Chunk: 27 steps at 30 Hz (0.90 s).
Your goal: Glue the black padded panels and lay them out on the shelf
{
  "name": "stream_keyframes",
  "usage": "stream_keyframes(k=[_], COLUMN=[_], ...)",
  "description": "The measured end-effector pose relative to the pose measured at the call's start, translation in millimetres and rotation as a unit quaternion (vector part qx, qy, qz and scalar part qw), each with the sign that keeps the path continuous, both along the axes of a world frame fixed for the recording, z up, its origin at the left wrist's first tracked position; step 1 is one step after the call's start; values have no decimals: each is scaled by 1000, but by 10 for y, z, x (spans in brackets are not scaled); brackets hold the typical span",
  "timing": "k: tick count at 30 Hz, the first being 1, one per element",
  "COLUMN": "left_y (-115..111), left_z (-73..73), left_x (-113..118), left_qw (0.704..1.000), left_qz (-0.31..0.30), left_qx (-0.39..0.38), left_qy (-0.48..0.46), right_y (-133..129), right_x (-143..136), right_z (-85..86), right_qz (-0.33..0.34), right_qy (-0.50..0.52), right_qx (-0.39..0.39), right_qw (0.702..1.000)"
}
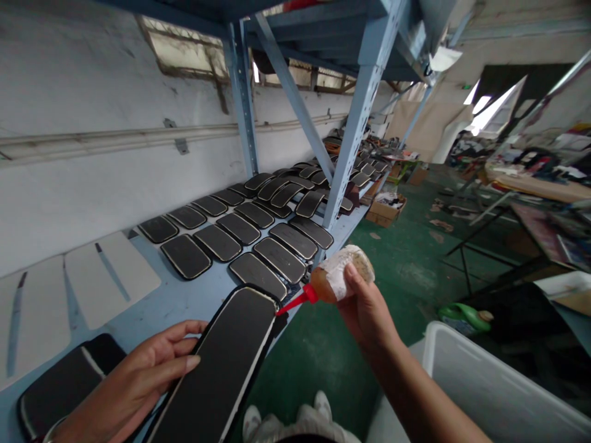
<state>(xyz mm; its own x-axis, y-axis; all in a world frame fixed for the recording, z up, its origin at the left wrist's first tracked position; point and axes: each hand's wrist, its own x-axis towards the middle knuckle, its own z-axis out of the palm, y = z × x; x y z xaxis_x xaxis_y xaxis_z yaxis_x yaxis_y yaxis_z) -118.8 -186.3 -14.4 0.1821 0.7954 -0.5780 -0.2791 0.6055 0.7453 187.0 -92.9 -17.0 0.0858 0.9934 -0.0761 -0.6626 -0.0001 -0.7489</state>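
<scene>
My right hand (364,301) is wrapped round a squeeze bottle (339,277) of amber liquid, tilted on its side with a white wrapping round it. Its red nozzle (295,300) points left, with the tip at the far right corner of a long black panel (226,357). A pale line of what looks like glue runs along the panel's edge. My left hand (157,369) grips the panel's left edge, thumb on top and the other fingers partly hidden beneath. Behind my left hand, another black panel (64,387) lies on the blue shelf.
Rows of black rounded pads (219,242) cover the blue shelf (180,301) ahead. White sheets (111,277) lie at the left by the wall. A blue upright post (348,141) rises at the shelf's edge. On the green floor at right are a grey bin (489,375) and a green jug (464,318).
</scene>
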Motion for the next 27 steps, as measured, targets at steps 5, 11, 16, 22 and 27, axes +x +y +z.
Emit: stream_keyframes(k=[5, 11, 16, 22, 27], left_y=[15, 31, 64, 98, 140], left_z=[1, -24, 25, 73, 77], left_x=[59, 73, 125, 152, 160], left_qw=[1000, 1000, 1000, 999, 1000], left_qz=[-9, 22, 18, 41, 27], left_qx=[14, 0, 0, 6, 14], left_qy=[-6, -5, -21, 17, 3], right_y=[26, -15, -88, -198, -286], right_x=[-34, -51, -90, -145, -180], right_z=[-27, -68, -114, -172, -218], right_qz=[-30, -28, -16, 12, 31], right_qy=[10, 8, 3, -2, -21], right_qx=[-7, -16, -17, -11, -5], right_qw=[999, 999, 1000, 1000, 999])
